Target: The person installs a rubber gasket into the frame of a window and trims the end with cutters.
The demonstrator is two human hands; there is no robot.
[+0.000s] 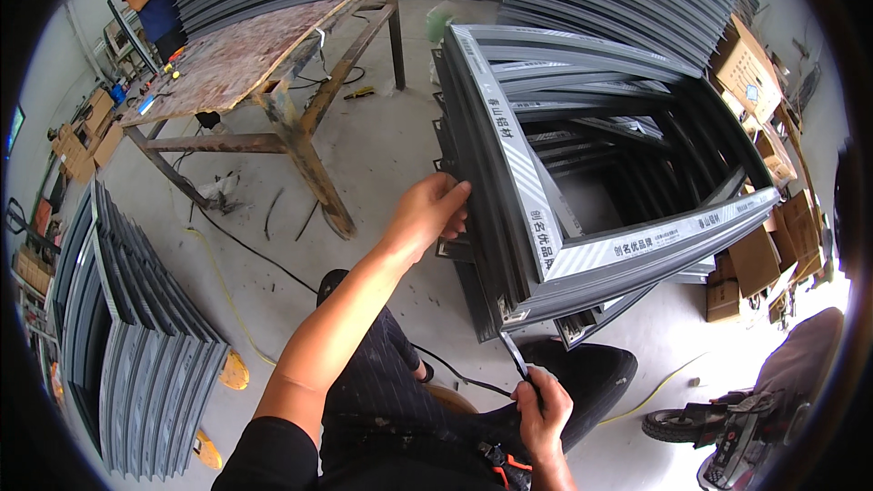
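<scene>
In front of me lies a stack of dark grey metal frames (pixel 496 218), the top one carrying pale printed film strips. My left hand (pixel 436 209) grips the left side of the stack, its fingers curled round the edge and partly hidden. A thin tool with a silver blade (pixel 514 350) and dark handle is held in my right hand (pixel 543 409). Its tip meets the near lower corner (pixel 512 315) of the stack, where small metal pieces show. I cannot make out the tool's exact kind. Red-and-black handled pliers (pixel 502 468) rest by my lap.
A wooden-topped worktable (pixel 245 55) with a rusty steel base stands at the far left, a person (pixel 164 9) behind it. More frames are piled left (pixel 155 373) and at the back (pixel 618 0). Cardboard boxes (pixel 750 64) and a small wheeled bike (pixel 709 423) are right. Cables (pixel 264 259) cross the floor.
</scene>
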